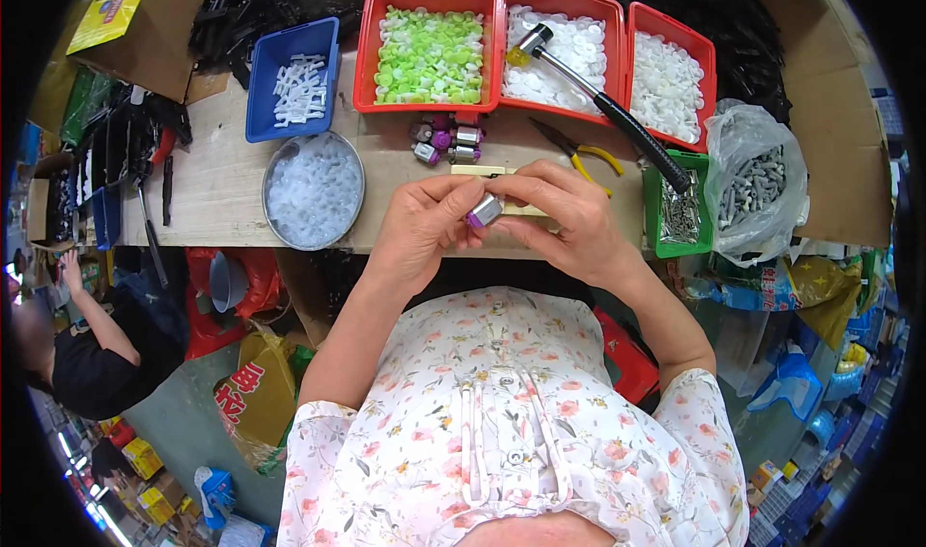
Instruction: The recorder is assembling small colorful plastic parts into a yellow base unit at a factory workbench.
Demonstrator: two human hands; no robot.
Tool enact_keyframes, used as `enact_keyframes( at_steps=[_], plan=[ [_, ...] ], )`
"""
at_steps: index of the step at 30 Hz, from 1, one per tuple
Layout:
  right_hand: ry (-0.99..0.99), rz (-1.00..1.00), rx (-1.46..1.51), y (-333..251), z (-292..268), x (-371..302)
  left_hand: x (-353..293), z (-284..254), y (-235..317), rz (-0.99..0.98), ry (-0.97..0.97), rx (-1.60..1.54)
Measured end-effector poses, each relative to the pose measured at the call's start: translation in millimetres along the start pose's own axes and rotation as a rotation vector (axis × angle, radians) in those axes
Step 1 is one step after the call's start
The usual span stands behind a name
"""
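Observation:
Between my two hands is a small silver motor-like part (486, 209) with a purple end, held just above the table's front edge. My left hand (424, 221) pinches it between thumb and fingers. From the other side, my right hand (569, 217) closes its thumb and fingertips on the part's upper end; whatever else sits between those fingertips is too small to make out. Behind my fingers lies a cream block (470, 170), mostly covered. Several similar silver and purple parts (441, 140) rest in a cluster beyond my left hand.
Red bins hold green-white pieces (429, 55), white discs (569, 55) and more discs (666, 79). A hammer (608, 103) lies across them. Pliers (584, 156), a green screw box (683, 214), a plastic bag (757, 182), a round bowl (313, 190) and a blue bin (333, 45) surround me. A co-worker (106, 344) is left.

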State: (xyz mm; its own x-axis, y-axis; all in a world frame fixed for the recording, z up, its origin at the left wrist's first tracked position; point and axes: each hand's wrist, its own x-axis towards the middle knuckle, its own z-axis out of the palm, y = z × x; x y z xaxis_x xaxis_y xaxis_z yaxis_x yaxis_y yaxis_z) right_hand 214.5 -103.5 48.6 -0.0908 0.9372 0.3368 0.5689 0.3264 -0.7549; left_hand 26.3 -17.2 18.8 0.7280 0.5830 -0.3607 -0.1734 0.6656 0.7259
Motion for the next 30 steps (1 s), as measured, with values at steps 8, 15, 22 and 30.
enact_keyframes(
  at_steps=[8, 15, 22, 30],
  plan=[
    [0.062, -0.065, -0.066, 5, 0, -5, 6, 6, 0, -0.049, -0.043, -0.005],
    [0.051, 0.031, 0.027, 2, 0, -4, 1, 3, 0, 0.031, -0.021, 0.127],
    [-0.107, 0.129, 0.020, 0, -5, -2, -3, -3, 0, 0.373, 0.026, 0.567],
    [-0.104, 0.057, -0.010, 7, -3, 3, -5, -9, -1, 0.372, 0.005, 0.459]
  ],
)
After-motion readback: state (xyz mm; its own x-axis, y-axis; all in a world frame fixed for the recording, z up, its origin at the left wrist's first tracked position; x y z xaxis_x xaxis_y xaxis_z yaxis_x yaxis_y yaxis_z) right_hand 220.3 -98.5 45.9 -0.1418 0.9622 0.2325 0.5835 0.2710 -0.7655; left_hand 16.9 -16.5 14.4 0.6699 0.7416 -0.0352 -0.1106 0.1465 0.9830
